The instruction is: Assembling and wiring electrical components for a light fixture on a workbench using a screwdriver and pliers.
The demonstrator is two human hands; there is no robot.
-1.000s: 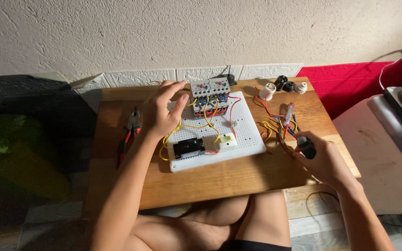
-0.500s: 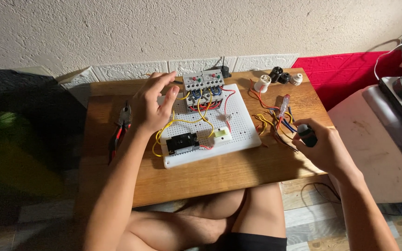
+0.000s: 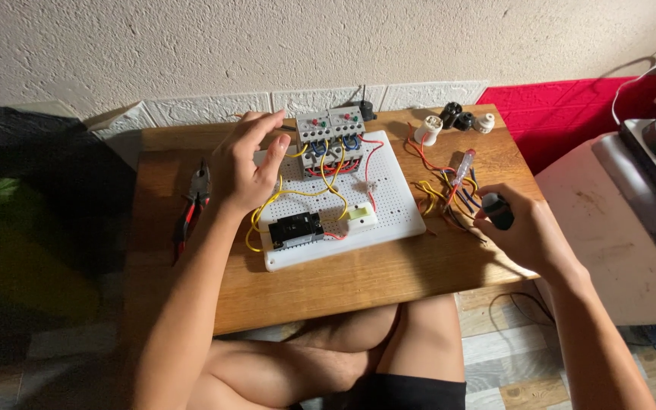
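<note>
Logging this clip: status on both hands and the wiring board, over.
Left hand open, resting on white board beside grey switch blocks. Right hand shut on screwdriver, over loose wires. Pliers left of board, untouched.

small red and green labels (image 3: 329, 120) atop the grey contactor blocks (image 3: 331, 137)

A white perforated board (image 3: 389, 216) lies flat on the desk (image 3: 328, 281), carrying grey contactors (image 3: 329, 137) at its far edge, a black block (image 3: 295, 229) near the front, and yellow and red wires (image 3: 320, 186) looping between. A black-handled screwdriver (image 3: 484, 193) points away, its clear shaft over loose wires.
</note>
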